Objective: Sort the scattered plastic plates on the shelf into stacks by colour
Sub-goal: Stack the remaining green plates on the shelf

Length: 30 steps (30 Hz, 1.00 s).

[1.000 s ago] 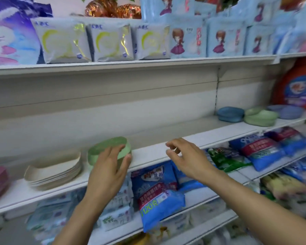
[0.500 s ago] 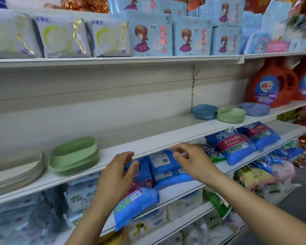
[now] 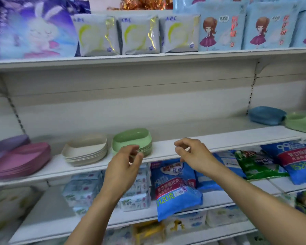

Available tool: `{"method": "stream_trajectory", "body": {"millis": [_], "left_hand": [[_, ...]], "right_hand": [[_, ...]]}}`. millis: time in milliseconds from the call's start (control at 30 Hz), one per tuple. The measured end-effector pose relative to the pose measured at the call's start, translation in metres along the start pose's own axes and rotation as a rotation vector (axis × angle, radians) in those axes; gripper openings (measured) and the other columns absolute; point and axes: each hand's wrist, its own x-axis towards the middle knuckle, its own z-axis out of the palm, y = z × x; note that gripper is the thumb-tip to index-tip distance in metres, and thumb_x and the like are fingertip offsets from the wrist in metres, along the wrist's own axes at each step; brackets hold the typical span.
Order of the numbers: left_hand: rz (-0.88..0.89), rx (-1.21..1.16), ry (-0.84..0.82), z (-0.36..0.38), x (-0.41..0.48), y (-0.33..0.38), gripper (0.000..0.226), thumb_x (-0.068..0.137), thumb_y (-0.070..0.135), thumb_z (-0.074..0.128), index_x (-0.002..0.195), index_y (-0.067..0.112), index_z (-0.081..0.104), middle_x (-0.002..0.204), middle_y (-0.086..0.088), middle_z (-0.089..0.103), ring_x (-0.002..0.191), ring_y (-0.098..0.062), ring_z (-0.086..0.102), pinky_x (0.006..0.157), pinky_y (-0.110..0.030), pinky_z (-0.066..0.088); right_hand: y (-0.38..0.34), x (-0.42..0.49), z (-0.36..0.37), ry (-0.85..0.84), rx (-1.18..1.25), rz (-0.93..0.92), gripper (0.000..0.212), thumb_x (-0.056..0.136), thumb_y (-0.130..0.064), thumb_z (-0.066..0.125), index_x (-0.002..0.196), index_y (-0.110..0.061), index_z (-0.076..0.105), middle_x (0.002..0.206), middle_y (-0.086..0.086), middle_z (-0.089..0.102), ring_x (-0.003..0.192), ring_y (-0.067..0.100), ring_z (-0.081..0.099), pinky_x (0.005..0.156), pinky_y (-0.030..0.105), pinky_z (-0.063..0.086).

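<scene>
Head view shows the left hand [image 3: 124,167] and right hand [image 3: 193,154] at the shelf [image 3: 219,138] edge, fingers loosely curled and holding nothing. The left hand is just in front of the green stack [image 3: 132,140]. The beige stack [image 3: 85,149] and pink stack [image 3: 19,160] lie further left, and the blue plates [image 3: 266,114] sit far right.

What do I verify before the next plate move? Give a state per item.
1. Right hand empty: ok, fingers loosely curled, nothing held.
2. Left hand clear of the green stack: cannot tell, its fingers overlap the stack's front rim.
3. Green stack nested evenly: ok.
4. All green in one place: not ok, the far-right green plates sit beside the blue plates.
5. Beige stack and pink stack each one colour: ok.
6. Purple plate separate from the pink stack: cannot tell, that edge is blurred.
</scene>
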Motion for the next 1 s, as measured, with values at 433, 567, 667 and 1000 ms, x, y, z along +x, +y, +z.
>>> {"method": "stream_trajectory", "body": {"millis": [433, 567, 667, 1000], "left_hand": [[-0.407, -0.297, -0.165, -0.037, 0.033, -0.053, 0.041, 0.094, 0.039, 0.056, 0.128, 0.016, 0.057, 0.125, -0.002, 0.062, 0.11, -0.02, 0.059, 0.102, -0.044, 0.045], [-0.471, -0.374, -0.174, -0.032, 0.047, -0.05, 0.028, 0.099, 0.035, 0.048, 0.113, 0.013, 0.059, 0.104, -0.004, 0.066, 0.088, -0.017, 0.06, 0.082, -0.034, 0.048], [-0.516, -0.343, -0.139, -0.025, 0.063, -0.045, 0.037, 0.101, 0.037, 0.043, 0.114, 0.005, 0.058, 0.109, -0.015, 0.066, 0.094, -0.028, 0.063, 0.085, -0.036, 0.051], [-0.614, -0.753, -0.238, 0.02, 0.077, -0.002, 0.022, 0.102, 0.022, 0.045, 0.114, 0.004, 0.05, 0.096, -0.014, 0.064, 0.076, -0.027, 0.066, 0.053, -0.029, 0.059]], "right_hand": [[-0.045, 0.065, 0.066, -0.089, 0.121, 0.183, 0.032, 0.097, -0.031, 0.051, 0.122, -0.012, 0.055, 0.111, 0.003, 0.061, 0.093, 0.024, 0.065, 0.081, 0.043, 0.058], [-0.05, 0.071, 0.077, -0.137, 0.222, 0.309, 0.036, 0.1, -0.031, 0.047, 0.118, -0.002, 0.057, 0.111, 0.015, 0.064, 0.076, 0.022, 0.064, 0.064, 0.029, 0.057], [-0.052, 0.076, 0.087, -0.131, 0.29, 0.351, 0.028, 0.099, -0.025, 0.049, 0.111, -0.004, 0.061, 0.108, 0.014, 0.066, 0.074, 0.022, 0.061, 0.055, 0.027, 0.053], [-0.028, 0.051, 0.037, 0.086, 0.346, 0.296, 0.015, 0.093, -0.01, 0.046, 0.105, -0.017, 0.051, 0.097, 0.01, 0.064, 0.074, 0.023, 0.059, 0.065, 0.039, 0.053]]}}
